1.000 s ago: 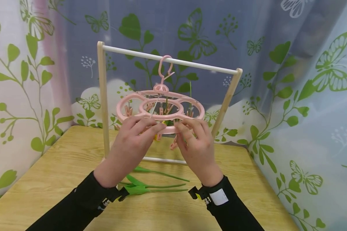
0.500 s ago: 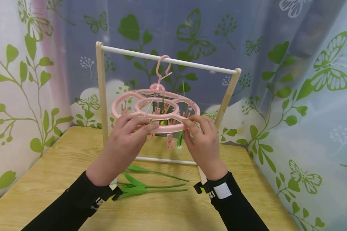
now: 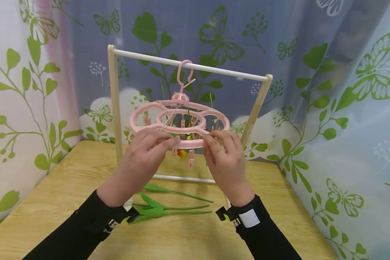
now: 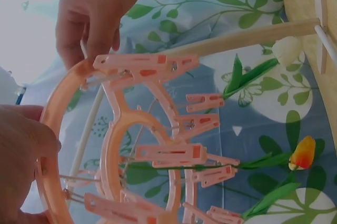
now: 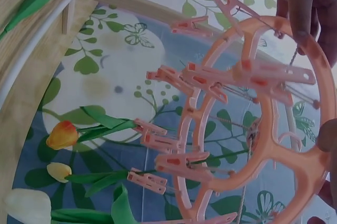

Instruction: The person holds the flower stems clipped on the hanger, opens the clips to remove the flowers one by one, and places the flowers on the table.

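Fingers (image 3: 169,143) of the left hand (image 3: 139,159) pinch the near rim of the pink clip hanger (image 3: 191,144) at seven o'clock, those of the right hand (image 3: 228,162) at five; its hook (image 3: 179,75) hangs on the white rail (image 3: 230,72) at twelve. Upside-down tulips (image 5: 62,135) hang among its clips (image 5: 147,182). Green-stemmed flowers (image 3: 154,213) lie on the surface (image 3: 279,216) toward six.

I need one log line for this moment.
left hand: grips pink hanger; right hand: grips pink hanger; pink hanger: hooked on white bar; tulips: clipped, heads down; leafy stems: on table
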Demonstrator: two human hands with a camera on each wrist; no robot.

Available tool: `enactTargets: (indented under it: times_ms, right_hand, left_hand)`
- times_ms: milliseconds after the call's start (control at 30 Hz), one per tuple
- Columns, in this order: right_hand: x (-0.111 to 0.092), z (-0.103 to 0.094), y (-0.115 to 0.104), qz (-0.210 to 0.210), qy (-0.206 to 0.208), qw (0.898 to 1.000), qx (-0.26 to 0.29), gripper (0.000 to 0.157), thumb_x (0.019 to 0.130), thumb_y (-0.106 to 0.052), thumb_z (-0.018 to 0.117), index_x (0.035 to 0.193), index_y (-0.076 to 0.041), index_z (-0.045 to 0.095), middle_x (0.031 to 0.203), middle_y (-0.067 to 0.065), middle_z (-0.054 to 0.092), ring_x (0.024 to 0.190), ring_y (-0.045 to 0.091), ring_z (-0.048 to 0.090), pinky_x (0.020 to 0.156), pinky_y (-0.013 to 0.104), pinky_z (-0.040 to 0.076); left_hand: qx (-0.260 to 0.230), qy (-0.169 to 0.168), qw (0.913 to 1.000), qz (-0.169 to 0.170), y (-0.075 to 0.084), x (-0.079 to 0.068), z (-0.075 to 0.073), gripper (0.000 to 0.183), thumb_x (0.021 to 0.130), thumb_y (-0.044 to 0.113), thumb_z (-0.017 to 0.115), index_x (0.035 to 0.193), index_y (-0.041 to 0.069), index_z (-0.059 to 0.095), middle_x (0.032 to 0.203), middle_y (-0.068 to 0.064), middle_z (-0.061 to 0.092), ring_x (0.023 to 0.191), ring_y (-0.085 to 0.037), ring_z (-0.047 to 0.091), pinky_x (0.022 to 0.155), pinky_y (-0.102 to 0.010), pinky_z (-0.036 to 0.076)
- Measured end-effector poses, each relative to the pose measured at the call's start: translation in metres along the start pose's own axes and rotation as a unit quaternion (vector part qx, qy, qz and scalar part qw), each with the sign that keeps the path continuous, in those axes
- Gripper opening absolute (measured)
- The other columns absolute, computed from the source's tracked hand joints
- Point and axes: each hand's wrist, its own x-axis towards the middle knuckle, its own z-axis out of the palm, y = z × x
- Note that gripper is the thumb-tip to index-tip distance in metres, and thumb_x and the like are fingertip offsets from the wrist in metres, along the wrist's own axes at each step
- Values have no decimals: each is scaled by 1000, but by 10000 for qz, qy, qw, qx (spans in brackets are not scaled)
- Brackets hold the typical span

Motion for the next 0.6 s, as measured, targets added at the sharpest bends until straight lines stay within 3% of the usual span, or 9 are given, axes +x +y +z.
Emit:
enactTargets:
  times_ms: [267,367,600]
  right_hand:
    - [-11,2,23,328,-196,9993,19,30,83,-2,67,111,-10,66,108,12,60,102,31,53,87,44,45]
    - [-15,2,23,280,-255,9993,52,31,82,-2,68,112,-9,66,108,12,60,103,31,53,87,45,45]
    - [-9,4,10,67,54,10000,46,26,84,-2,65,110,-6,66,103,13,61,96,31,54,81,44,48]
  left_hand:
    - [-496,69,9987,-32,-10,-8,-4,28,85,-9,56,108,5,67,99,-13,60,99,-30,55,92,-48,42]
    - [-403,134,9991,-10,-9,-8,-4,29,82,-9,55,105,4,67,97,-12,61,96,-30,56,91,-48,43]
    - [64,248,9992,-306,-1,0,1,23,79,-2,67,100,6,68,94,-12,60,90,-31,56,83,-50,43]
